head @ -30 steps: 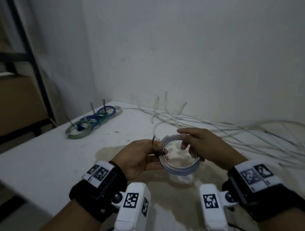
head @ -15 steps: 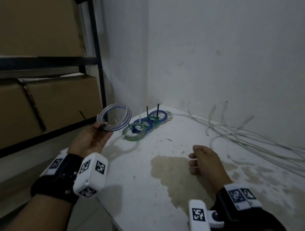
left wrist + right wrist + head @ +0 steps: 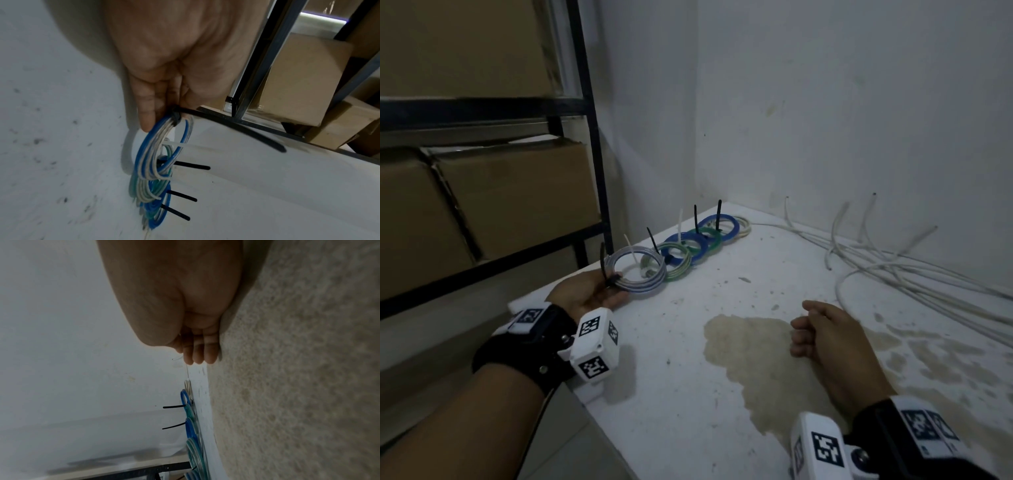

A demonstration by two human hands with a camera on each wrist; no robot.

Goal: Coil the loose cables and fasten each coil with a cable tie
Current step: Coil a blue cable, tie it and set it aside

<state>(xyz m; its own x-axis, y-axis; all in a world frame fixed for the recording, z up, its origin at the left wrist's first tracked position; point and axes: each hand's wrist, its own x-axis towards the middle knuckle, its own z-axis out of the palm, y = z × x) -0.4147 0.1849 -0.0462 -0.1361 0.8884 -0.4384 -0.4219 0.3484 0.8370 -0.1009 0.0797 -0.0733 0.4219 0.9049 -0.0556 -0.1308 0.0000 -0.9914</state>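
1. While the left hand point(image 3: 589, 291) is pinching the grey-and-blue coil point(image 3: 637, 272) at its black cable tie point(image 3: 232, 123), thumb and fingers closed on the tie head, this bundle is hanging at the near end of the row of finished coils point(image 3: 698, 240), partly overlapping the green-and-white coil point(image 3: 671, 263) behind it.

2. Judging by the fastened tie, the step in hand is setting this coil down as the newest in the row; whether it is already touching the table point(image 3: 688, 394) I cannot tell.

3. Well to the right of the row, the right hand point(image 3: 825, 339) is lying on the table beside the brown stain point(image 3: 750, 346), fingers loosely curled and holding nothing.

4. Next, I judge, the left fingers are needing only to let go and draw back toward the person without snagging the upright tie tails point(image 3: 695, 217), and the right hand is free to reach for one of the loose white cables point(image 3: 893, 267) trailing along the wall, far right of the row.

5. Room is tight on the row's left: the table edge is running just beside the held coil, with the black shelf frame point(image 3: 595, 144) and cardboard boxes point(image 3: 517, 192) beyond the gap.

6. Right of the row, bare tabletop is stretching as far as the loose cables, giving room for coiling.
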